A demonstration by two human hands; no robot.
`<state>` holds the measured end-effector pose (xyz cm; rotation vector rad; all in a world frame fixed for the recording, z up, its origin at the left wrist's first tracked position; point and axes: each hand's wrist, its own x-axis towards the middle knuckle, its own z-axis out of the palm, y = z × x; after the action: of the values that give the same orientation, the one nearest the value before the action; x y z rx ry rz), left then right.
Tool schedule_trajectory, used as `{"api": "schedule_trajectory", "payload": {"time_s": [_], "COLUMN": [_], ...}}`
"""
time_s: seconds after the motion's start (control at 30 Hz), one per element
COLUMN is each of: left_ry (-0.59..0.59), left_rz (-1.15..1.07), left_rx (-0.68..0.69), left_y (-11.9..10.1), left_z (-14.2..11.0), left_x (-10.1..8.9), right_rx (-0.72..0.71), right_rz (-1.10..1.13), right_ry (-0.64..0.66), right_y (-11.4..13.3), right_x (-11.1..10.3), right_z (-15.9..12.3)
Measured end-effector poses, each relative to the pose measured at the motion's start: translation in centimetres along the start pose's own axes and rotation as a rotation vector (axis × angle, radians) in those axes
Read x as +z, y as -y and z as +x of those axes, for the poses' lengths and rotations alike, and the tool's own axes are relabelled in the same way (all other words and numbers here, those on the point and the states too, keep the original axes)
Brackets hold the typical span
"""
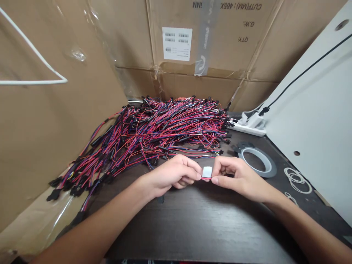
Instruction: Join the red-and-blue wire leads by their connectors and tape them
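Observation:
Over the front of the dark table, my left hand (176,174) and my right hand (238,176) face each other, a small gap between their fingertips. A short stretch of red and dark wires (206,178) crosses that gap, pinched by both hands. A small pale grey-white square of tape (207,171) stands up from the wires. My right fingers touch its right edge, and my left thumb is close to its left edge. Below my left hand a dark piece (161,199) shows, perhaps a connector on the wires. The rest of the wires is hidden by my fingers.
A large heap of red, blue and black wire harnesses (176,126) lies behind my hands. To the right are a grey tape roll (271,165), pale rubber bands (297,180) and a white power strip (249,128). Cardboard (132,33) stands at back and left, a white panel (316,106) right.

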<state>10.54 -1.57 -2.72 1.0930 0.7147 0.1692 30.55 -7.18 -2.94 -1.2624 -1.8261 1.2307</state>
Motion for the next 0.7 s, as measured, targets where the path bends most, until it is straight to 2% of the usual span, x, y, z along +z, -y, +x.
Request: {"api": "schedule_trajectory", "payload": {"time_s": [0.27, 0.53, 0.7], "left_ry": [-0.01, -0.108, -0.207], "left_rz": [-0.055, 0.033, 0.129], "left_rx": [-0.002, 0.118, 0.216], "left_y": [-0.1, -0.2, 0.3], "left_z": [0.0, -0.1, 0.2], "left_x": [0.3, 1.1, 1.5], "right_rx": [0.038, 0.021, 0.018], "right_rz": [0.083, 0.147, 0.219], "right_ry": [-0.001, -0.02, -0.023], "right_y": [-0.2, -0.1, -0.2], "right_x": [-0.1, -0.1, -0.1], "right_z": [0.0, 0.1, -0.1]}}
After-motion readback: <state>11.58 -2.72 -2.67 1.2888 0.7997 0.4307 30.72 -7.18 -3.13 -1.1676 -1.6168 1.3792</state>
